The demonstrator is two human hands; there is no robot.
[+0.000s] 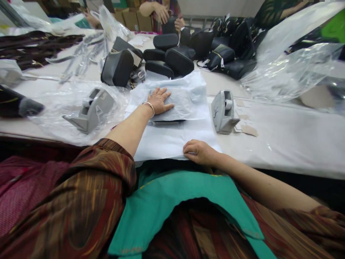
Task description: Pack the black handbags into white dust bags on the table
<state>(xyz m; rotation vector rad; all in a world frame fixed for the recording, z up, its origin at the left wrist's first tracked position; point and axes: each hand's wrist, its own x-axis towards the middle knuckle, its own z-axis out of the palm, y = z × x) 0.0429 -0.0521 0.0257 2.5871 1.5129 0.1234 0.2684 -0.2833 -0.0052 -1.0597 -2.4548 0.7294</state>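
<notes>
A sheet of white tissue paper (pixel 175 135) lies on the table in front of me, its far part folded over a flat item with a dark edge (pixel 169 122) showing. What that item is stays mostly hidden. My left hand (pixel 159 101), a bangle at its wrist, presses on the folded paper with fingers spread. At the sheet's near edge, my right hand (pixel 198 151) has its fingers curled and pinched on the paper. Grey tape dispensers stand on both sides, one at the left (pixel 93 109) on clear plastic and one at the right (pixel 224 112).
Black bags (pixel 179 59) are piled beyond the paper. Clear plastic bags (pixel 296 72) heap at the right, and dark straps (pixel 32 48) lie at the far left. Small cards (pixel 248 130) sit by the right dispenser. Across the table, a co-worker's hands (pixel 161 14) handle a black item.
</notes>
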